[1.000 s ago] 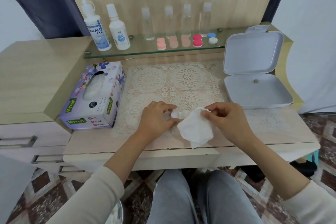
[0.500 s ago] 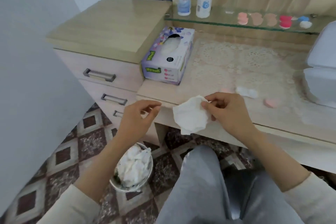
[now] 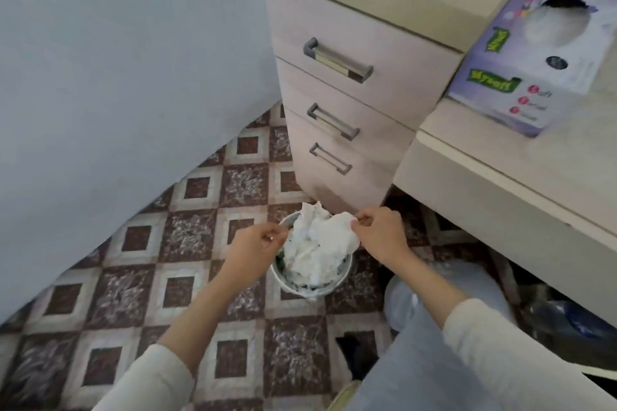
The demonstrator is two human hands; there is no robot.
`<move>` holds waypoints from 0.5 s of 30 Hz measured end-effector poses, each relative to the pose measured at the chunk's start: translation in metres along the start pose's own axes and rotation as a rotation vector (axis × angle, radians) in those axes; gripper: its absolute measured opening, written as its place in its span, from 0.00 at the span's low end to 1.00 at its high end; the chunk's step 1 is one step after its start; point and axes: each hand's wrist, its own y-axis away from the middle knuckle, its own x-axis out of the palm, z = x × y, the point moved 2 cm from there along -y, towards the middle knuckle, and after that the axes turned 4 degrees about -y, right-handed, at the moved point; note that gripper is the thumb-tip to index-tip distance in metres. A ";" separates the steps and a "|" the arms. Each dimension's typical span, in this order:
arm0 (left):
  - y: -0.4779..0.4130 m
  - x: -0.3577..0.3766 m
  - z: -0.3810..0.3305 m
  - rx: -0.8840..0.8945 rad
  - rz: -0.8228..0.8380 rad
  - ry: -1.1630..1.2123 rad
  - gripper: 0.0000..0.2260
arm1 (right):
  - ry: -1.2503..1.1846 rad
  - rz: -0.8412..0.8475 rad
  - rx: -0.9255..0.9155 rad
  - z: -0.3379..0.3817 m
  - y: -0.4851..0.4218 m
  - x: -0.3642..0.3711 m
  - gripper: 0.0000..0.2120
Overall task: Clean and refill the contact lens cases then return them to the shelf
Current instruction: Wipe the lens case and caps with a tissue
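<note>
A used white tissue [image 3: 337, 230] hangs over a small round waste bin [image 3: 302, 287] on the floor, pinched at its edge by my right hand [image 3: 380, 230]. The bin is heaped with crumpled white tissues [image 3: 310, 253]. My left hand [image 3: 257, 243] hovers at the bin's left rim with fingers loosely curled, holding nothing. The contact lens cases and the shelf are out of view.
A drawer unit [image 3: 337, 77] with three metal handles stands just behind the bin. The desk edge [image 3: 500, 197] runs at right, with a purple tissue box [image 3: 541, 60] on it. A grey-blue panel [image 3: 117, 60] fills the left. My knee [image 3: 417, 360] is at the lower right.
The view swung from the desktop down and left to the floor. My right hand carried the tissue from the desk edge down over the bin; my left hand let go of the lens case and came down too.
</note>
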 end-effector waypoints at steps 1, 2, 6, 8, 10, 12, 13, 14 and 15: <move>-0.001 0.001 0.006 -0.013 0.013 -0.003 0.08 | 0.012 0.023 0.019 -0.003 -0.006 0.011 0.09; -0.003 0.001 0.011 -0.026 0.022 -0.001 0.08 | 0.017 0.046 0.045 -0.005 -0.011 0.022 0.09; -0.009 -0.003 0.026 -0.056 0.020 0.019 0.07 | 0.002 0.139 0.136 -0.013 -0.034 0.061 0.07; -0.011 -0.003 0.032 -0.065 0.031 0.024 0.06 | -0.057 0.213 0.240 -0.017 -0.041 0.073 0.12; -0.013 -0.002 0.036 -0.065 0.047 0.011 0.06 | -0.035 0.314 0.287 -0.022 -0.045 0.080 0.20; -0.013 -0.001 0.037 -0.064 0.059 0.005 0.07 | 0.050 0.357 0.234 -0.026 -0.048 0.080 0.23; -0.013 0.000 0.038 -0.061 0.061 0.005 0.07 | 0.076 0.361 0.209 -0.026 -0.048 0.077 0.24; -0.013 0.001 0.037 -0.059 0.060 0.006 0.07 | 0.085 0.362 0.196 -0.026 -0.048 0.074 0.24; -0.013 0.001 0.036 -0.057 0.059 0.005 0.07 | 0.083 0.363 0.192 -0.027 -0.047 0.071 0.24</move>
